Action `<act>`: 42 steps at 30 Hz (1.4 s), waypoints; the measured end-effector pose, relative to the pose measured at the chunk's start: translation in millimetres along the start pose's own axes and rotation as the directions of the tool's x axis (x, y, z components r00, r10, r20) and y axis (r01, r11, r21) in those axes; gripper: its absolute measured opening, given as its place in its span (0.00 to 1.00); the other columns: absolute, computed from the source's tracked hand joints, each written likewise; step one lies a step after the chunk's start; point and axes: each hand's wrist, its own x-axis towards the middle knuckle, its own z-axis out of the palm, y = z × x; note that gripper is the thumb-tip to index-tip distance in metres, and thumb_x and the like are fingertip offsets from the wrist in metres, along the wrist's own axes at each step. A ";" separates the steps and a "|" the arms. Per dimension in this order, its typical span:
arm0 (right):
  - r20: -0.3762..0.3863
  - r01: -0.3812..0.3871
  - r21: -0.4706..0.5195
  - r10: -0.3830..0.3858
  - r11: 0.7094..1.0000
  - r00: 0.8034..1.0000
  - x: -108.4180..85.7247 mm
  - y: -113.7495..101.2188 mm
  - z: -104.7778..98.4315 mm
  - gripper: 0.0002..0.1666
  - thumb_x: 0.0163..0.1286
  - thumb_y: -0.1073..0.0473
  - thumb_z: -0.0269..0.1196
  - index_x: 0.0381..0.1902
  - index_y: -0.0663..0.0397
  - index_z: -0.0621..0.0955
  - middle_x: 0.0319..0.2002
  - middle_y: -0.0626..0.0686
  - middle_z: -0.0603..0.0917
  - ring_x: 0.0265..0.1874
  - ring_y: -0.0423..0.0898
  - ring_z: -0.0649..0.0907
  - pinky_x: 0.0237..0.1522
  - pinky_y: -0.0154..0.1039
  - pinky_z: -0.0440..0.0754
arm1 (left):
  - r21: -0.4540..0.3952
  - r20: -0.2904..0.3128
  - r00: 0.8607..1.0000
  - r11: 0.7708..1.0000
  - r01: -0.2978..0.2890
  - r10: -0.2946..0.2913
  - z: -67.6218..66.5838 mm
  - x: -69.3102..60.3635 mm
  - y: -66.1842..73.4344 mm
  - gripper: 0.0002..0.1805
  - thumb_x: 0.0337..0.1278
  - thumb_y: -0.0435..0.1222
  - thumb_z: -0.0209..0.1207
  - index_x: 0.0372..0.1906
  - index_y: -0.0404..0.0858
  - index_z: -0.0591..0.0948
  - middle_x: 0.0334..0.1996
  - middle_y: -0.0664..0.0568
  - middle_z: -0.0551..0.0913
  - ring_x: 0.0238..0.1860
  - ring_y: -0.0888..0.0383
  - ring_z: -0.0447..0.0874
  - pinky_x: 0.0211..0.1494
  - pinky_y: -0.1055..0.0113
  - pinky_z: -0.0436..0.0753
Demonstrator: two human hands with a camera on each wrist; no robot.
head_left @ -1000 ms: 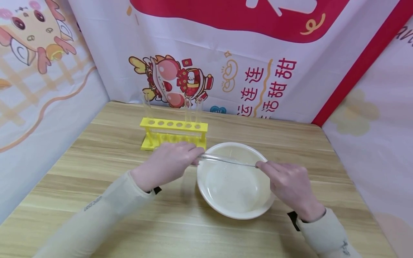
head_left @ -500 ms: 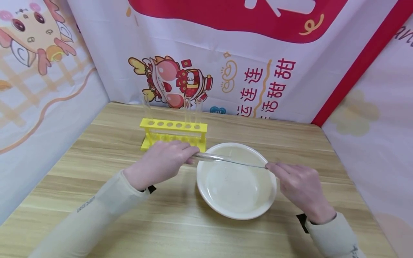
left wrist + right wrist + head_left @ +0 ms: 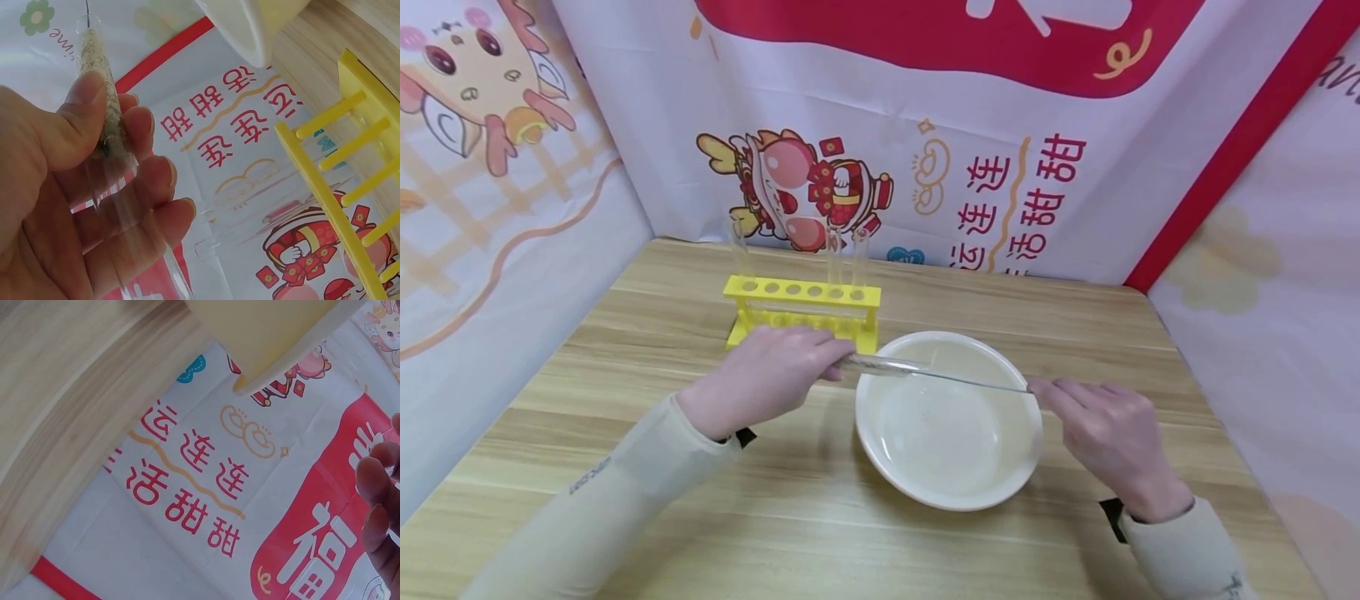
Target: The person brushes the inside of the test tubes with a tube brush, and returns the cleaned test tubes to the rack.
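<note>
Two hands, one brush, one loose clear tube, one bowl and one rack with three more tubes are in sight. The left hand (image 3: pixel 767 371) is closed round the clear tube (image 3: pixel 887 365), and the right hand (image 3: pixel 1112 433) pinches the end of the brush (image 3: pixel 970 382), whose thin wire runs from the tube's mouth across the white bowl (image 3: pixel 863 433). The yellow rack (image 3: pixel 805 290) stands just beyond the left hand, with six holes along its top; the three clear tubes (image 3: pixel 861 258) occupy the first, fifth and sixth from the left. All this is on or above a wood-grain table (image 3: pixel 790 517), walled by printed cloth (image 3: pixel 850 92) bearing cartoon figures and red characters. The left wrist view alone shows the pale bristles (image 3: pixel 95 53) plainly, packed inside the tube near its mouth, under the thumb. The right wrist view catches only some fingers (image 3: pixel 375 481) at its edge, without the wire, but reveals a large white character (image 3: pixel 319 550) that the head view cuts off.
</note>
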 end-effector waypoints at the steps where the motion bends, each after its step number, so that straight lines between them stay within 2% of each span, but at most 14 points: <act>1: -0.007 0.003 0.001 -0.003 1.000 1.000 -0.3 0.3 -0.2 0.18 0.72 0.70 0.50 0.32 0.55 0.87 0.19 0.49 0.83 0.05 0.45 0.64 0.06 0.36 0.60 | -0.003 0.008 1.000 1.000 0.006 -0.006 -0.5 -0.1 0.0 0.14 0.59 0.39 0.68 0.50 0.42 0.84 0.37 0.54 0.86 0.34 0.57 0.84 0.29 0.66 0.81; 6: -0.020 0.009 -0.011 -0.010 1.000 1.000 -2.6 2.3 -2.3 0.18 0.73 0.68 0.51 0.31 0.56 0.86 0.18 0.50 0.82 0.05 0.46 0.66 0.06 0.36 0.58 | -0.012 0.051 0.998 0.999 0.036 -0.035 -2.7 0.2 0.2 0.17 0.59 0.40 0.68 0.52 0.42 0.84 0.39 0.54 0.86 0.35 0.58 0.82 0.32 0.67 0.82; 13: -0.026 0.011 -0.028 -0.012 1.000 1.000 -6.7 5.4 -6.3 0.18 0.71 0.71 0.49 0.32 0.57 0.86 0.17 0.49 0.80 0.05 0.46 0.65 0.06 0.36 0.58 | -0.018 0.081 0.996 0.999 0.049 -0.048 -4.9 0.8 0.3 0.17 0.59 0.41 0.68 0.53 0.42 0.83 0.41 0.53 0.86 0.37 0.57 0.83 0.34 0.65 0.83; 19: -0.037 0.010 -0.033 -0.012 0.999 0.999 -8.9 6.3 -8.2 0.22 0.65 0.75 0.46 0.32 0.57 0.86 0.20 0.50 0.82 0.06 0.46 0.65 0.06 0.36 0.59 | -0.013 0.066 0.997 0.999 0.041 -0.040 -5.2 -0.3 -0.7 0.18 0.58 0.41 0.69 0.53 0.42 0.84 0.41 0.53 0.87 0.37 0.57 0.84 0.32 0.67 0.82; 31: -0.082 0.012 -0.037 -0.015 0.999 0.997 -11.9 7.9 -9.6 0.22 0.64 0.76 0.47 0.33 0.56 0.87 0.21 0.49 0.83 0.06 0.46 0.67 0.06 0.38 0.63 | -0.013 0.052 0.998 1.000 0.025 -0.025 -5.7 -1.3 -0.6 0.19 0.56 0.41 0.70 0.53 0.41 0.84 0.40 0.54 0.87 0.34 0.58 0.83 0.29 0.72 0.78; 42: -0.064 0.001 -0.022 -0.002 1.000 0.998 -16.1 9.2 -12.2 0.24 0.63 0.77 0.45 0.33 0.55 0.87 0.17 0.48 0.78 0.06 0.42 0.59 0.06 0.34 0.55 | -0.012 0.069 0.997 1.000 0.019 -0.018 -5.3 -0.6 -0.6 0.18 0.56 0.39 0.70 0.52 0.43 0.84 0.37 0.57 0.86 0.33 0.60 0.82 0.26 0.74 0.74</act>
